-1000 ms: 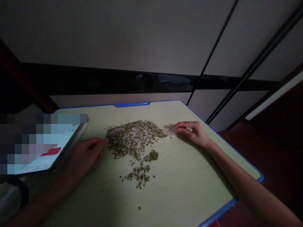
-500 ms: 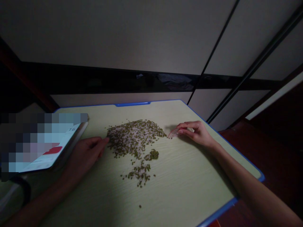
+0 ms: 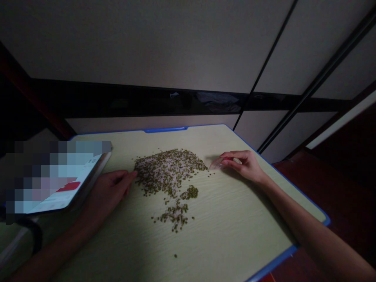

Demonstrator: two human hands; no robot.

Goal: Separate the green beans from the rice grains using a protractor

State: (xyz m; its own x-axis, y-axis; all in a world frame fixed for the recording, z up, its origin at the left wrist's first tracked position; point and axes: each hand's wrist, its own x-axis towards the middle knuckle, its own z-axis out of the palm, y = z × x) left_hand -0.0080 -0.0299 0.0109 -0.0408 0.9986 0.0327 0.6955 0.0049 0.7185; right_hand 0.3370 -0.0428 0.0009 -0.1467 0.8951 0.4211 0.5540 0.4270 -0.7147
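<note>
A pile of green beans mixed with pale grains (image 3: 170, 168), the beans looking like mung beans, spreads over the middle of the table. Just in front of it sit a small clump of green beans (image 3: 192, 192) and a looser scatter of beans and grains (image 3: 174, 213). My left hand (image 3: 113, 190) rests at the pile's left edge, thumb and finger pinched together; whatever is between them is hidden. To the right of the pile, my right hand (image 3: 242, 163) grips a clear, thin plastic piece with a reddish edge (image 3: 216, 163), its exact kind unclear. A few loose beans lie near its tip.
The pale table (image 3: 235, 227) has a blue rim and a blue handle (image 3: 166, 129) at its far edge. At left, a tablet-like device with a lit, partly blurred screen (image 3: 67, 188) stands beside my left forearm. Cabinet doors (image 3: 147, 43) rise behind the table.
The plastic piece in my right hand has come slightly away from the few beans by its tip. My left hand stays at the pile's edge, and the view has shifted a little.
</note>
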